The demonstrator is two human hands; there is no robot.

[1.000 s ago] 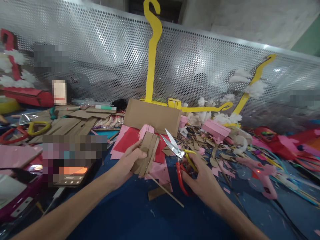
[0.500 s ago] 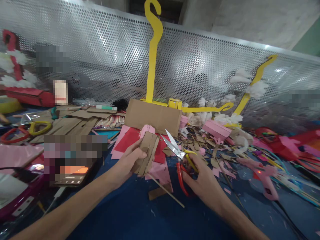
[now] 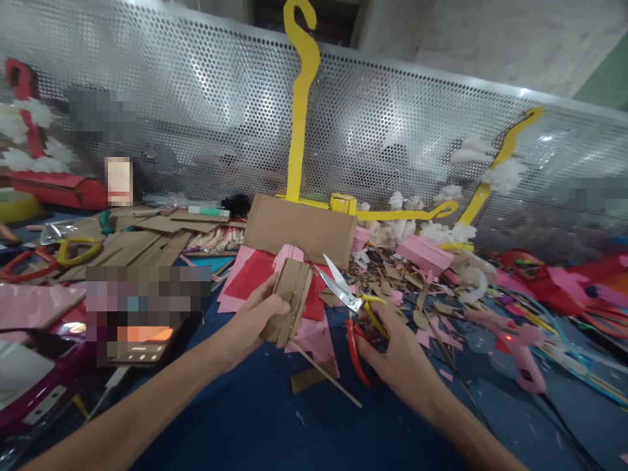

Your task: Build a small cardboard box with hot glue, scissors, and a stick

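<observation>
My left hand point(image 3: 262, 314) grips a small folded piece of brown cardboard point(image 3: 290, 297), thumb on its face. In my right hand point(image 3: 392, 340) is a pair of scissors point(image 3: 350, 297) with one yellow and one red handle loop. Their blades are parted and point up and left, close to the cardboard's right side. Beneath the held piece lie red paper point(image 3: 251, 278) and pink paper point(image 3: 314, 337). A thin wooden stick point(image 3: 333, 379) and a cardboard strip point(image 3: 311, 377) rest on the blue table just in front.
Behind stands a larger cardboard panel point(image 3: 299, 226) and a tall yellow hook shape point(image 3: 300, 104). Cardboard scraps point(image 3: 392, 275) spread to the right, near a pink glue gun point(image 3: 515, 340) with a lit red light. A phone point(image 3: 147, 350) lies left. A perforated metal screen point(image 3: 220, 111) closes off the back.
The held cardboard is turned very slightly in my left hand. My right hand and the scissors stay almost where they were.
</observation>
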